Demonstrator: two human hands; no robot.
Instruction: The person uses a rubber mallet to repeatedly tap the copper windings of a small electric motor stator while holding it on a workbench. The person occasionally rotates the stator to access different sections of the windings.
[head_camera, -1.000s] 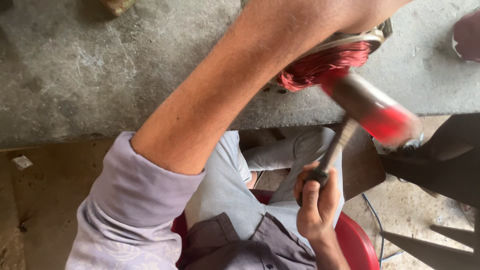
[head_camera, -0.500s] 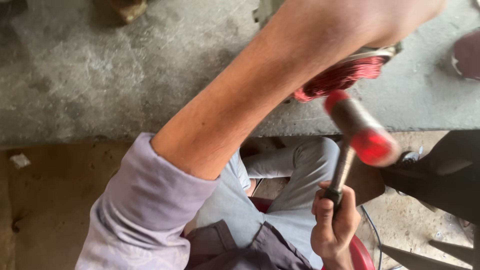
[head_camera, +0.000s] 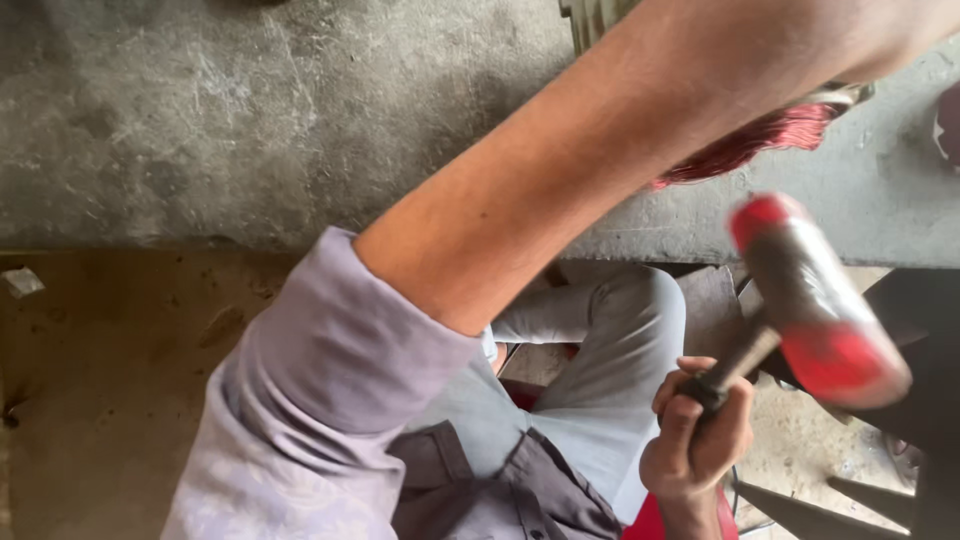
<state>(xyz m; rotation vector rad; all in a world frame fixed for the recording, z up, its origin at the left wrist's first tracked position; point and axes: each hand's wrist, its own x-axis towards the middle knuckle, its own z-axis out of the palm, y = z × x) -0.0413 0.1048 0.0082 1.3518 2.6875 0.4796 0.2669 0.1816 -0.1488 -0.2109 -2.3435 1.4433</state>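
My right hand (head_camera: 700, 440) is closed around the dark handle of a mallet (head_camera: 815, 300), low at the right. The mallet's head is dark with red ends, blurred, and hangs below and to the right of a bundle of red copper wire (head_camera: 760, 140). That wire sits in a metal housing (head_camera: 600, 15) on the concrete slab (head_camera: 250, 120). My bare left forearm (head_camera: 620, 170) crosses the view towards the top right. Its hand lies beyond the frame's edge, near the wire.
I sit on a red stool (head_camera: 650, 520), knees in grey trousers (head_camera: 610, 380) under the slab's edge. A dark metal object (head_camera: 920, 330) stands at the right, behind the mallet. Brown dirt floor (head_camera: 100, 380) with a scrap of paper (head_camera: 20, 282) lies to the left.
The mallet head has swung down and to the right, away from the copper wire. My right hand has shifted right with it. My left arm stays stretched over the wire.
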